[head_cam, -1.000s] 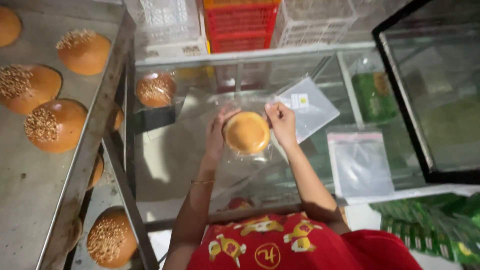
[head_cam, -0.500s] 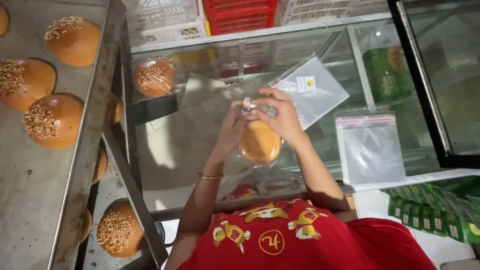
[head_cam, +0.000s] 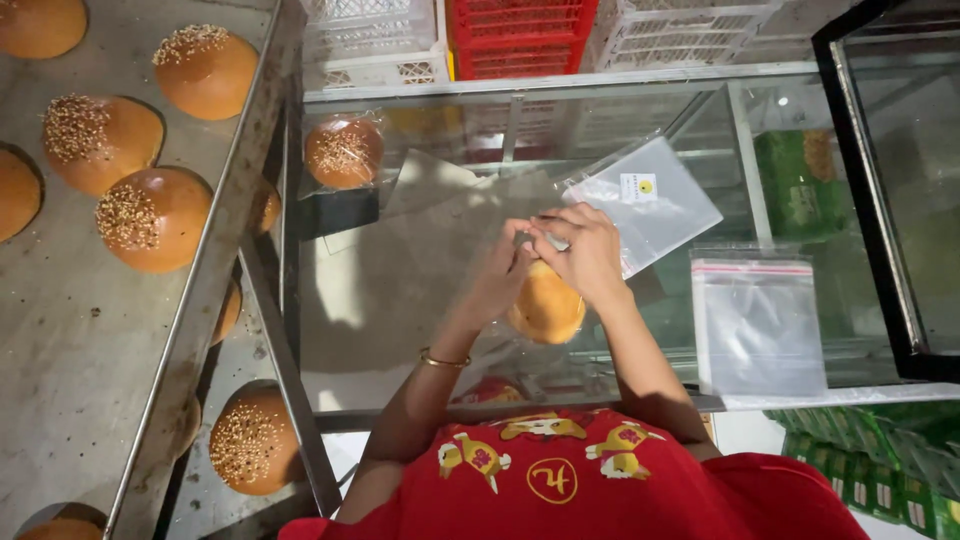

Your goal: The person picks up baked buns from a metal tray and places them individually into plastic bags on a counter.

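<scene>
Golden-brown, the plain bun (head_cam: 546,305) now sits in the middle of the frame, lower than a second ago, inside a clear plastic bag. Both hands have come together above it: left hand (head_cam: 497,275) and right hand (head_cam: 585,250) pinch the bag's mouth shut. The empty zip bags (head_cam: 757,322) lie right of centre on the glass counter (head_cam: 400,300).
</scene>
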